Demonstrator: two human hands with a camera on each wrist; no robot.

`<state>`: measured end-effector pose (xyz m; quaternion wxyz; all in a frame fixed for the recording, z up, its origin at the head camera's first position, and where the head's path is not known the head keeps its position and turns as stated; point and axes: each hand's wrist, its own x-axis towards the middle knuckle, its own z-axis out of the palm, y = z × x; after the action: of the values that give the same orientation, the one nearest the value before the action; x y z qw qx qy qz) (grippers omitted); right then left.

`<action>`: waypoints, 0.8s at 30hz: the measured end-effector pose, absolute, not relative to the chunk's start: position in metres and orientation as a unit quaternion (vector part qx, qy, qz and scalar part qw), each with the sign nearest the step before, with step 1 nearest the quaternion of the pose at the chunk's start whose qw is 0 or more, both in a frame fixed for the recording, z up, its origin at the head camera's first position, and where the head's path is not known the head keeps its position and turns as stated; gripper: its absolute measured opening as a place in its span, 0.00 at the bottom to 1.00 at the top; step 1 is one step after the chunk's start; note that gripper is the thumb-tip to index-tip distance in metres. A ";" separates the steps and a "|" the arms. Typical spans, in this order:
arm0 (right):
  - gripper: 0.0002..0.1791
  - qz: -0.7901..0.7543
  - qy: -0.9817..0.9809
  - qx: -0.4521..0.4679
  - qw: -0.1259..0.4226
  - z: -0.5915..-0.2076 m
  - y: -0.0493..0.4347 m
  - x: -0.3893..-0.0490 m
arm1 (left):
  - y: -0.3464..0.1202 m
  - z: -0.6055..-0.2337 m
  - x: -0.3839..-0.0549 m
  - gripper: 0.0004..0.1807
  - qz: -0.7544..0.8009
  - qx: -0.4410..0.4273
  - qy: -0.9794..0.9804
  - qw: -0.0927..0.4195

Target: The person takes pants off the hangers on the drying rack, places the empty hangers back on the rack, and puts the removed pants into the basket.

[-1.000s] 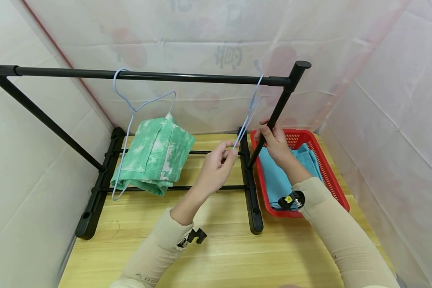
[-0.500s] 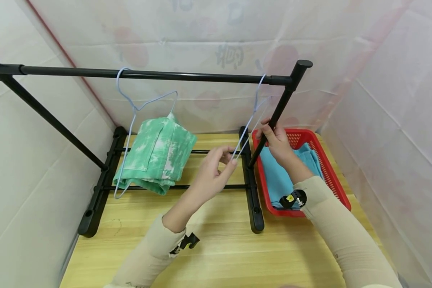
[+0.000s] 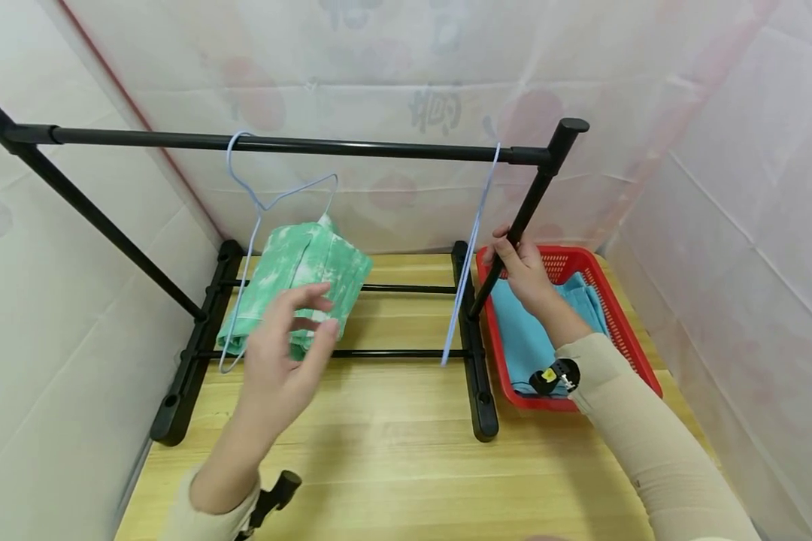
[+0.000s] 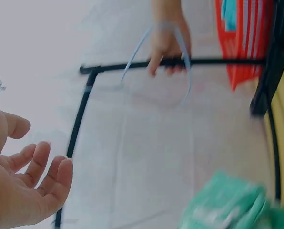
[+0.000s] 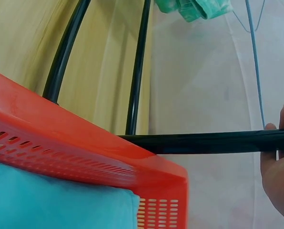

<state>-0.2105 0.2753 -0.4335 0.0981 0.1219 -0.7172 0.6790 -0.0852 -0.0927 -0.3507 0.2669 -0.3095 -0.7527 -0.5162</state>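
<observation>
My right hand grips the right upright of a black clothes rack, its fingers wrapped round the tube. A bare pale-blue hanger hangs edge-on from the top bar, close to that upright. My left hand is in the air with loosely bent fingers and nothing in them. Behind it in the head view, green-and-white tie-dye cloth hangs folded over a second blue hanger on the bar's left part. In the left wrist view the palm and fingers are apart from the rack and cloth.
A red plastic basket with folded blue cloth in it stands right of the rack. The rack's black feet rest on a wooden table. Pale sheets enclose the back and sides.
My left hand has let go of the right hanger and moved left, towards the green cloth. The freed hanger now hangs straight and edge-on. My right hand keeps its grip on the upright.
</observation>
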 end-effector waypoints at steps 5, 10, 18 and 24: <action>0.08 0.677 -0.719 0.117 0.103 -0.433 0.277 -0.211 | -0.122 -0.335 -0.075 0.17 -0.499 -0.270 -0.754 0.331; 0.09 0.672 -0.724 0.113 0.107 -0.434 0.277 -0.212 | -0.142 -0.334 -0.077 0.17 -0.468 -0.198 -0.784 0.356; 0.09 0.685 -0.709 0.128 0.109 -0.437 0.277 -0.215 | -0.162 -0.354 -0.085 0.21 -0.446 -0.108 -0.853 0.250; 0.07 0.690 -0.704 0.126 0.107 -0.439 0.276 -0.215 | -0.169 -0.366 -0.091 0.25 -0.456 -0.076 -0.868 0.183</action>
<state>-0.2152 0.2759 -0.4385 0.1071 0.1257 -0.7044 0.6903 -0.0908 -0.1688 -0.3661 0.1825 -0.0755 -0.8678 -0.4559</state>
